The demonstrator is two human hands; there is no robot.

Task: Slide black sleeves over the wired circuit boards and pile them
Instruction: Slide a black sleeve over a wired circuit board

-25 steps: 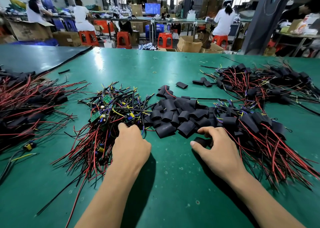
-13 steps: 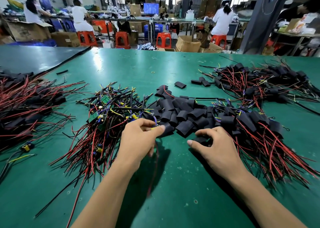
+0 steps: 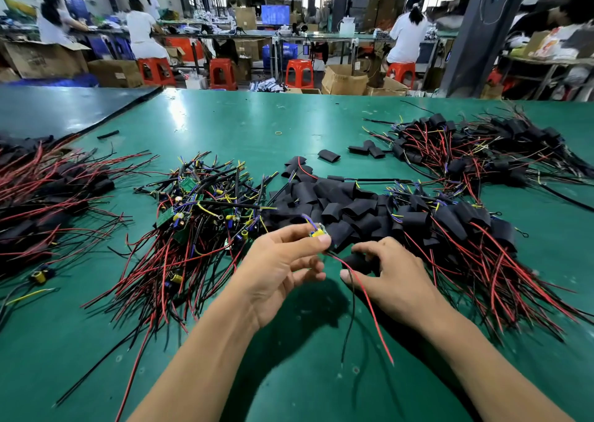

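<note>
1. The left hand (image 3: pixel 283 270) pinches one board (image 3: pixel 318 232) between thumb and forefinger and holds it a little above the table (image 3: pixel 225 123). Its other fingers are loosely bent.
2. From this pinch, a red and a black wire (image 3: pixel 372 312) hang down toward the person.
3. The right hand (image 3: pixel 398 283) is just right of the board. Its thumb and fingers are curled round one black sleeve (image 3: pixel 356 262).
4. This sleeve is just below and to the right of the board, and is not yet on it.
5. Directly behind both grips lies a heap of loose sleeves (image 3: pixel 340 203).
6. Left of the left grip is a pile of bare boards (image 3: pixel 199 216) with red and black wires.
7. Right of the right grip is a pile of sleeved boards (image 3: pixel 466 229).
8. Far behind the grips, past the table edge, stand cardboard boxes (image 3: pixel 344 79). I cannot tell what is inside them.
</note>
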